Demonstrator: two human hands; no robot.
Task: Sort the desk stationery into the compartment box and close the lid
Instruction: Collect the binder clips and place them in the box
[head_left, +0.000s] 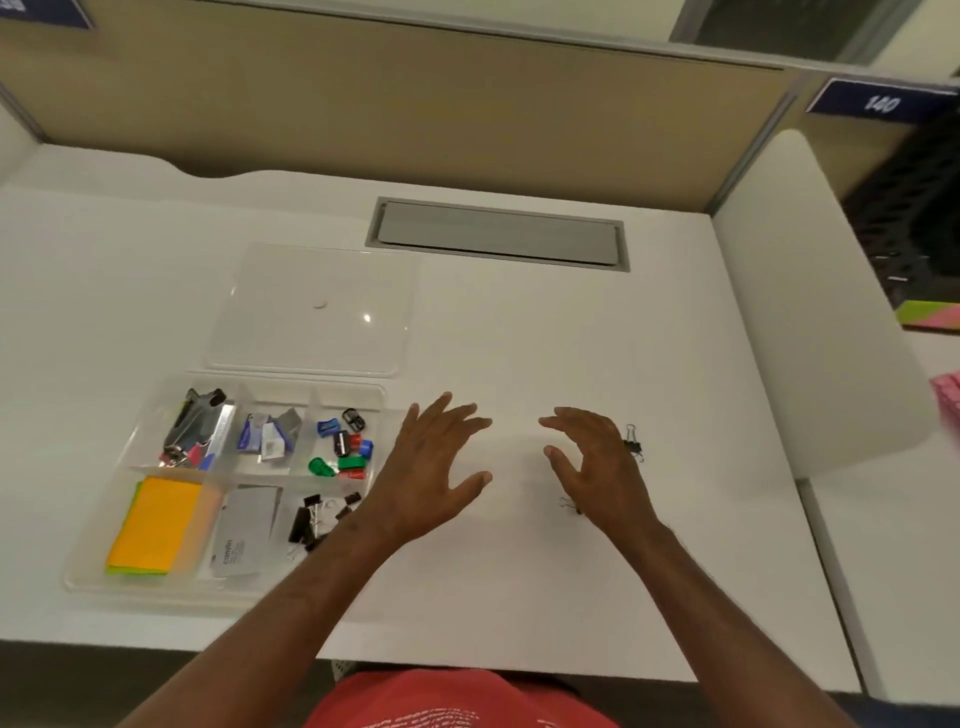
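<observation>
Both hands hover over the desk (519, 571), left hand (434, 467) and right hand (597, 462) fingers spread and empty, compartment box (104, 545) at 9 o'clock, binder clip (632, 441) at 3 o'clock.

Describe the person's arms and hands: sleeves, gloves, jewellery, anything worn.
Both forearms are bare, with no sleeves in view. The left hand and right hand wear no gloves, and no rings, watch or bracelet show. A red shirt with white lettering shows at the bottom edge.

Both forearms reach forward, left hand (434, 462) and right hand (592, 457) empty, palms down, fingers spread.
</observation>
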